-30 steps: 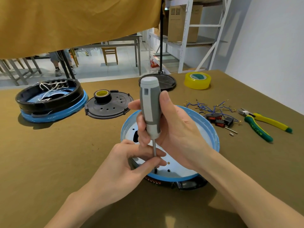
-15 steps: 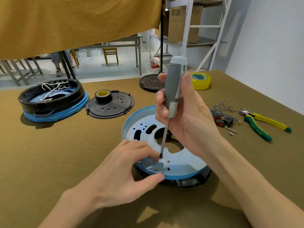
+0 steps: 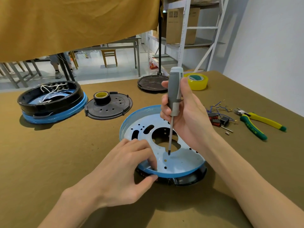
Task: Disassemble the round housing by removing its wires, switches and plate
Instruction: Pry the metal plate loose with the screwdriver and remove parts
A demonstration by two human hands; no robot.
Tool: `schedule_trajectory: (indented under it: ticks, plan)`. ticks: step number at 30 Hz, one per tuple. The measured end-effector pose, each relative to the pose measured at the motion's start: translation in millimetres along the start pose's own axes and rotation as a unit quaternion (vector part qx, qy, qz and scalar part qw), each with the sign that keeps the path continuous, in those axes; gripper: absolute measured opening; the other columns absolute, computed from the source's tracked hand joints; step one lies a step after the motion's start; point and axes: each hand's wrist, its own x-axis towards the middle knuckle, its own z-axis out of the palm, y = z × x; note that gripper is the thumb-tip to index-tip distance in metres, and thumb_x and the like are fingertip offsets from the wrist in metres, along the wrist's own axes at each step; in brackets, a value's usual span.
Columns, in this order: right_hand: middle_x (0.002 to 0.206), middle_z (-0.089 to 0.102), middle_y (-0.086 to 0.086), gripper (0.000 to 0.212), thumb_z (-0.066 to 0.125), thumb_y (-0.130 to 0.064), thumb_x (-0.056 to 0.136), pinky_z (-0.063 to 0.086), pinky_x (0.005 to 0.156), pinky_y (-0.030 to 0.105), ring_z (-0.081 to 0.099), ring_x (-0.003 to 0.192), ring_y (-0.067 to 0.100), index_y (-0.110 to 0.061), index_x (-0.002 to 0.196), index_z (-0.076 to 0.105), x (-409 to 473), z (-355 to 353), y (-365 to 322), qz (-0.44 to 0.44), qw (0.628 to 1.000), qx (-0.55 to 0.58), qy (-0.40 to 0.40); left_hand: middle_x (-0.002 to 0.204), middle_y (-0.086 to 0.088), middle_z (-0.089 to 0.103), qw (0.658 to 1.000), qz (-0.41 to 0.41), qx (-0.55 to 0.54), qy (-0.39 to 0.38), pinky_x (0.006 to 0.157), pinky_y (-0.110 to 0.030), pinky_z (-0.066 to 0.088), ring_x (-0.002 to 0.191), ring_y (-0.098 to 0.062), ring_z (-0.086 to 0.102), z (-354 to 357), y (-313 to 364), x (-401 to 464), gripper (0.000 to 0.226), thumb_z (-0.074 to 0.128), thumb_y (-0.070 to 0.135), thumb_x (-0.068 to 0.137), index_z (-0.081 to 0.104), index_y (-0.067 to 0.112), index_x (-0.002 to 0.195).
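The housing (image 3: 187,178) lies near the middle of the surface (image 3: 49,162), with its pale blue plate (image 3: 181,160) facing up. The left hand (image 3: 121,175) grips the plate's near rim: fingers (image 3: 148,155) curled inside the rim, thumb pressed on the outer edge. The right hand (image 3: 185,112) holds a grey screwdriver (image 3: 174,96) almost upright, fingers wrapped round the handle; the tip touches the plate just near of the big centre hole.

To the right lie removed wires (image 3: 218,107) and switches (image 3: 218,120) in a loose heap, with two small metal pieces near them. Further right are yellow-green pliers (image 3: 256,124). At the far left sits a second housing (image 3: 51,102) with white wires inside. Beside it is a black disc (image 3: 111,107) carrying a tape roll (image 3: 101,97). At the far edge are another black disc (image 3: 153,83) and yellow tape (image 3: 196,81).
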Motion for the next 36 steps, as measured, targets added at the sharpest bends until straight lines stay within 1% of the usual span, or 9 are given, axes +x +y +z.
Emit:
schedule_trajectory:
  ticks: [5,8,11,14,17,22,26,32,36]
  plan:
    - [0.074,0.052,0.001,0.045,0.045,-0.051,0.101,0.028,0.048,0.025,0.041,0.057,0.013,-0.013,0.123,0.058,5.1,-13.9,-7.4,-0.027,0.997,-0.026,0.060,0.109,0.035,0.046,0.999,-0.022,-0.003,-0.038,0.087,-0.011,0.033,0.112,0.007,0.040,-6.3,1.0,2.7,0.024,0.055,0.067,0.084,0.057,0.046,0.095]
    - [0.073,0.052,0.000,0.043,0.045,-0.050,0.102,0.022,0.044,0.023,0.039,0.054,0.012,-0.015,0.123,0.057,5.8,-21.4,-20.0,-0.064,0.992,-0.062,0.092,0.114,0.036,0.054,0.994,-0.046,-0.075,-0.064,0.090,-0.016,0.042,0.113,0.012,0.046,-16.7,4.4,13.0,0.036,0.047,0.076,0.086,0.062,0.049,0.104]
    - [0.071,0.052,-0.001,0.039,0.042,-0.046,0.107,0.020,0.041,0.021,0.037,0.049,0.012,-0.014,0.121,0.059,4.2,-24.4,-31.2,-0.102,0.983,-0.102,0.110,0.108,0.032,0.064,0.990,-0.044,-0.130,-0.044,0.082,-0.011,0.048,0.107,0.014,0.056,-14.6,9.5,45.3,0.023,0.052,0.051,0.099,0.066,0.044,0.116]
    - [0.071,0.052,0.001,0.046,0.041,-0.045,0.107,0.023,0.041,0.020,0.038,0.047,0.012,-0.005,0.123,0.055,1.6,-25.8,-37.1,-0.127,0.976,-0.138,0.113,0.106,0.020,0.072,0.981,-0.023,-0.178,-0.067,0.079,-0.010,0.051,0.096,0.006,0.064,0.7,17.8,85.1,0.028,0.059,0.024,0.102,0.069,0.029,0.127]
    - [0.071,0.051,0.003,0.053,0.044,-0.047,0.104,0.026,0.040,0.019,0.038,0.046,0.013,0.003,0.123,0.049,0.4,-27.9,-38.8,-0.149,0.967,-0.177,0.109,0.102,0.017,0.073,0.982,0.008,-0.170,-0.079,0.074,-0.013,0.053,0.089,0.003,0.067,12.6,25.3,118.0,0.026,0.060,0.020,0.100,0.073,0.029,0.121]
    - [0.070,0.050,0.003,0.062,0.048,-0.050,0.093,0.028,0.040,0.021,0.037,0.045,0.012,0.006,0.120,0.047,-7.5,-39.1,-34.8,-0.153,0.964,-0.184,0.117,0.081,0.031,0.069,0.980,0.018,-0.174,-0.098,0.058,-0.007,0.046,0.077,0.005,0.067,21.1,25.3,140.1,0.019,0.065,0.022,0.098,0.078,0.034,0.106]
    - [0.070,0.050,0.002,0.061,0.048,-0.050,0.095,0.028,0.041,0.020,0.037,0.045,0.012,0.006,0.121,0.046,-8.4,-44.8,-30.0,-0.167,0.963,-0.178,0.117,0.095,0.015,0.076,0.981,0.037,-0.169,-0.090,0.073,-0.020,0.053,0.085,-0.005,0.067,26.4,21.0,140.1,0.025,0.064,0.016,0.096,0.079,0.034,0.106]
    - [0.071,0.052,0.003,0.044,0.043,-0.040,0.105,0.030,0.041,0.020,0.039,0.045,0.013,0.001,0.120,0.049,-8.2,-51.8,-25.5,-0.187,0.957,-0.192,0.114,0.091,0.021,0.068,0.979,0.042,-0.177,-0.095,0.071,-0.012,0.047,0.087,-0.001,0.061,28.6,18.9,139.8,0.026,0.064,0.014,0.095,0.080,0.032,0.107]
    - [0.071,0.050,0.005,0.027,0.042,-0.035,0.107,0.031,0.041,0.020,0.039,0.045,0.014,-0.011,0.114,0.050,-8.7,-53.2,-24.5,-0.199,0.955,-0.194,0.107,0.092,0.022,0.064,0.980,0.043,-0.170,-0.094,0.071,-0.008,0.044,0.088,0.002,0.059,30.0,20.3,139.2,0.025,0.064,0.018,0.096,0.079,0.034,0.108]
